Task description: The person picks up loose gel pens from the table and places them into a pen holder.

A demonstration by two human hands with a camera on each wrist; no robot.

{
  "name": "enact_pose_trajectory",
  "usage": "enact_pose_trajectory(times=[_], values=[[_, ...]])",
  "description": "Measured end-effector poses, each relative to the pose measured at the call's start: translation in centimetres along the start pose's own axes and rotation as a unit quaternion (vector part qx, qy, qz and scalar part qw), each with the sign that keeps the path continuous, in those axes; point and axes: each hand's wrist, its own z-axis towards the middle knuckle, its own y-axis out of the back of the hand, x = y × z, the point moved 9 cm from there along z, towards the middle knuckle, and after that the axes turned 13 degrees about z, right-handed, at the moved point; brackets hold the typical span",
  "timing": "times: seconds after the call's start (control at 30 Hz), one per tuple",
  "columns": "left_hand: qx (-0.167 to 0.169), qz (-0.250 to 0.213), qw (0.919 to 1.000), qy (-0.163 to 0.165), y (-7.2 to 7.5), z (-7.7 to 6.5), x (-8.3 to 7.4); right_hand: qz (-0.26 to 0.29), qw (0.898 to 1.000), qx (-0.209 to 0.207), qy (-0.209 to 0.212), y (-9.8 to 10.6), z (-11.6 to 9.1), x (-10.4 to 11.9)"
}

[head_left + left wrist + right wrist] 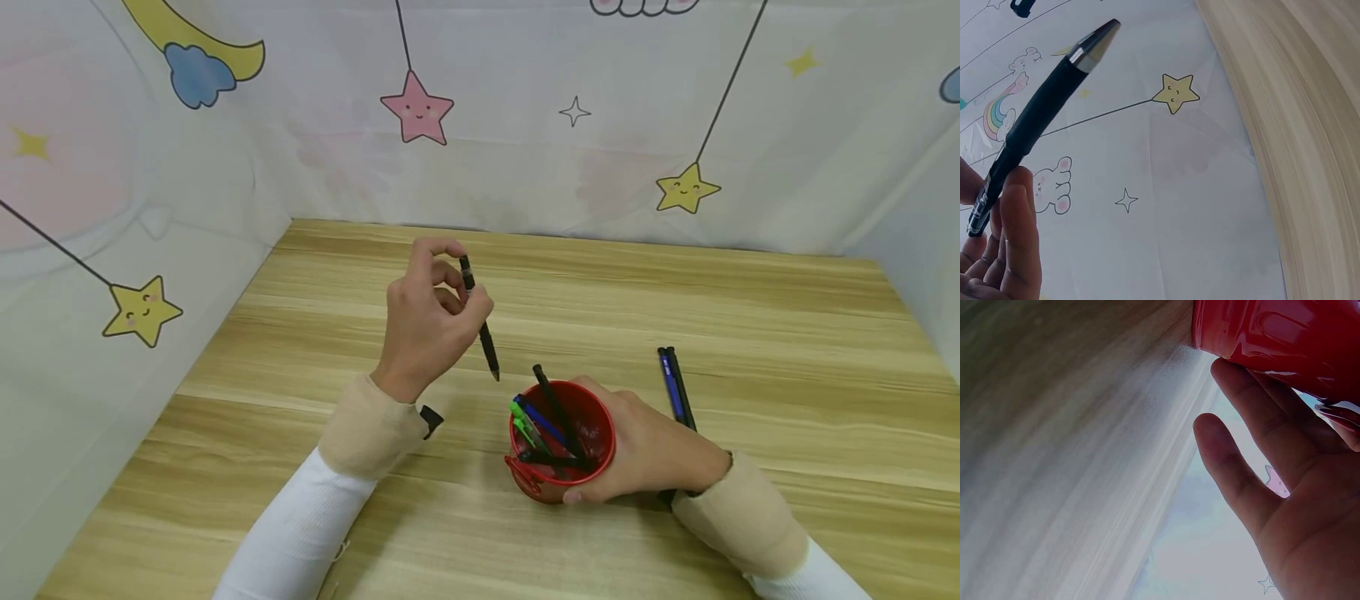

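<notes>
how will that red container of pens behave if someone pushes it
The red container is probably stiff: it looks evenly round despite the right hand gripping it. Its glossy surface may be slightly slippery. The pens inside lean loosely, so a hard push would likely make them slide around.

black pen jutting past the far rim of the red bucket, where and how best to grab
Probably best to pinch the black pen by its upper end, coming from above, on the side of the left hand: that end leans past the rim of the red bucket, while the right hand wraps the opposite side.
</notes>
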Motion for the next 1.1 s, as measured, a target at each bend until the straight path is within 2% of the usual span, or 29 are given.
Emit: enact_pose_trajectory(times=[0.1,0.23,0.4,0.6,0.8,0.93,1.1], values=[[-0.007,-0.031,0.9995,0.000,0.6,0.1,-1.1,0.001,1.000,0.000,-0.007,0.0,0.0,-0.2],[-0.022,-0.073,0.9971,0.002,1.6,0.2,-2.6,0.000,1.000,0.003,-0.018,0.1,-0.1,-1.6],[-0.033,-0.097,0.9947,0.007,2.2,0.3,-3.2,-0.004,1.000,0.005,-0.017,0.1,-0.4,-3.3],[-0.040,-0.132,0.9904,0.001,1.8,0.3,-2.6,-0.007,1.000,0.002,-0.011,0.2,-0.4,-3.1],[-0.031,-0.187,0.9819,0.006,0.8,0.0,-1.1,-0.004,1.000,0.003,-0.002,0.1,0.0,-0.6],[-0.026,-0.200,0.9794,0.002,0.5,-0.1,-1.1,-0.003,1.000,0.001,-0.001,0.2,0.1,0.4],[-0.021,-0.207,0.9782,-0.003,0.3,-0.1,-1.4,-0.001,1.000,0.000,-0.011,0.2,0.1,0.5]])
